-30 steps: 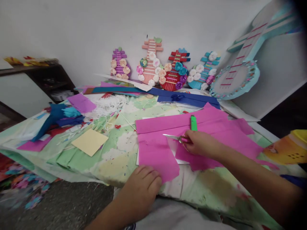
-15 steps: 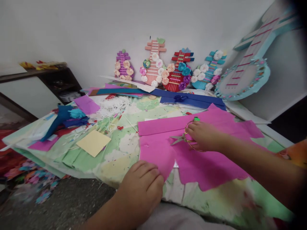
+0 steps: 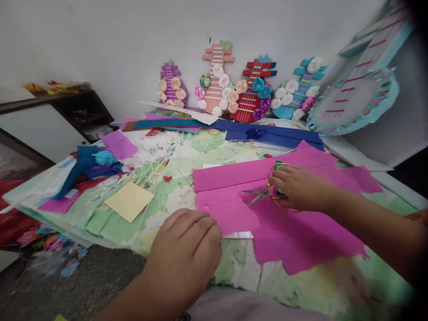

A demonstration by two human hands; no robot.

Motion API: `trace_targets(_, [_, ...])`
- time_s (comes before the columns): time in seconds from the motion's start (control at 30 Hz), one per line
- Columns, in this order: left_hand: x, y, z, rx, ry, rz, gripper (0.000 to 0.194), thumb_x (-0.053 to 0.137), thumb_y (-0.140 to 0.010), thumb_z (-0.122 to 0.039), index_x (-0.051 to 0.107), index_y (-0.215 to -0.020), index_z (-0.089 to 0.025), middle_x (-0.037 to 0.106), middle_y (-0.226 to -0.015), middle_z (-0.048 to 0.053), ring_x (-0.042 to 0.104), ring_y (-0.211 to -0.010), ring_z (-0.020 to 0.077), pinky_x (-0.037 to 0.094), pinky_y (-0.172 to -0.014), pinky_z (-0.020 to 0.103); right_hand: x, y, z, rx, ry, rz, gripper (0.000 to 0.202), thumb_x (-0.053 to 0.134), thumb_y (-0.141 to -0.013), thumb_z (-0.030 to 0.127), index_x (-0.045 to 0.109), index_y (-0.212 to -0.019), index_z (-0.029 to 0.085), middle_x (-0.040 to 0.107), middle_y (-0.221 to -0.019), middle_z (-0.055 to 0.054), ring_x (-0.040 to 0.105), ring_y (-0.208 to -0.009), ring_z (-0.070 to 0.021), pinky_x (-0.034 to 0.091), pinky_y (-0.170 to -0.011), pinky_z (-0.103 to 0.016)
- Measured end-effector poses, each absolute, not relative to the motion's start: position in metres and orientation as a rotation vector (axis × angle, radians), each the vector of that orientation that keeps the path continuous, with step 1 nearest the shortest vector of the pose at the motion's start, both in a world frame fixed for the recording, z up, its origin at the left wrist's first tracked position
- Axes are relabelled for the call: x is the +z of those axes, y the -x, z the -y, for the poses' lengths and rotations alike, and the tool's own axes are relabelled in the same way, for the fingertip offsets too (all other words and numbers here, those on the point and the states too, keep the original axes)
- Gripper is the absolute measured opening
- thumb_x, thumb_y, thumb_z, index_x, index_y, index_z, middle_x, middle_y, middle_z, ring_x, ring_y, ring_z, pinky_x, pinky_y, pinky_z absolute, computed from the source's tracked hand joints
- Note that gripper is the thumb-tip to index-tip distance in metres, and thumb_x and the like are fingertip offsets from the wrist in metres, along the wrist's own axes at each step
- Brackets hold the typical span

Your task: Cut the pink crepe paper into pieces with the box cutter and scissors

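Pink crepe paper with ragged lower edges spreads over the table. My right hand grips gold-handled scissors above it; their blades are parted and point left. Something green shows beside the scissor handles, partly hidden by the fingers. My left hand is at the near edge, left of the paper, with its back up and fingers curled together. Whatever lies under those fingers is hidden. A white strip shows below the paper's left part.
A cream paper square, white string and blue paper lie on the stained green-white tablecloth. Flower-decorated model guitars lean against the wall. A dark shelf stands at the left.
My left hand has shifted left and up, off the pink paper's lower left corner. That corner no longer reaches toward it, and more white strip shows. The scissors stay parted in my right hand.
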State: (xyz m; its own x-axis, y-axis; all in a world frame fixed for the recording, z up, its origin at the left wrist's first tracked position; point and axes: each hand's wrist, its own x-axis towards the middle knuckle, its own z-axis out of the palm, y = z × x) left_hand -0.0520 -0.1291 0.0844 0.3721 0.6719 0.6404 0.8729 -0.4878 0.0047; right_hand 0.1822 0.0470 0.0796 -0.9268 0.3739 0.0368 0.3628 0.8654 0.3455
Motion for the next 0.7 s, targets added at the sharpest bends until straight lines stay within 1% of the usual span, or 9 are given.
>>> trace_targets(0.17, [0.089,0.049,0.130,-0.912,2.315,1.352,0.012,0.046,-0.075,-0.010,0.056,-0.076,-0.016,0.063,-0.073,0.001,0.055,-0.074,0.0152,0.044,-0.070,0.032,0.075,-0.171,-0.044,0.615,-0.768,-2.885,0.029,0.046,-0.072,0.035,0.059,-0.085,0.012,0.059,-0.084,-0.013,0.051,-0.078,-0.0238,0.034,-0.070,-0.033])
trace_targets(0.3, [0.080,0.046,0.135,-0.852,2.404,1.278,0.010,0.048,-0.077,-0.014,0.057,-0.078,-0.017,0.064,-0.078,0.001,0.055,-0.078,0.0159,0.042,-0.076,0.034,0.072,-0.161,-0.045,0.663,-0.799,-2.912,0.035,0.044,-0.076,0.038,0.059,-0.091,0.011,0.059,-0.087,-0.014,0.052,-0.080,-0.0247,0.033,-0.071,-0.034])
trace_targets(0.4, [0.074,0.044,0.137,-0.812,2.457,1.262,0.010,0.048,-0.078,-0.014,0.057,-0.078,-0.016,0.064,-0.079,0.000,0.055,-0.081,0.0164,0.040,-0.079,0.036,0.070,-0.156,-0.047,0.703,-0.780,-2.916,0.033,0.043,-0.077,0.035,0.060,-0.091,0.010,0.060,-0.085,-0.014,0.052,-0.081,-0.0251,0.034,-0.072,-0.034])
trace_targets(0.7, [0.075,0.043,0.141,-0.940,2.401,1.278,0.014,0.046,-0.077,-0.010,0.057,-0.073,-0.017,0.063,-0.073,-0.001,0.056,-0.078,0.0134,0.041,-0.080,0.032,0.066,-0.144,-0.044,0.637,-0.729,-2.886,0.026,0.039,-0.080,0.025,0.060,-0.088,0.012,0.061,-0.082,-0.012,0.054,-0.080,-0.0227,0.035,-0.070,-0.033])
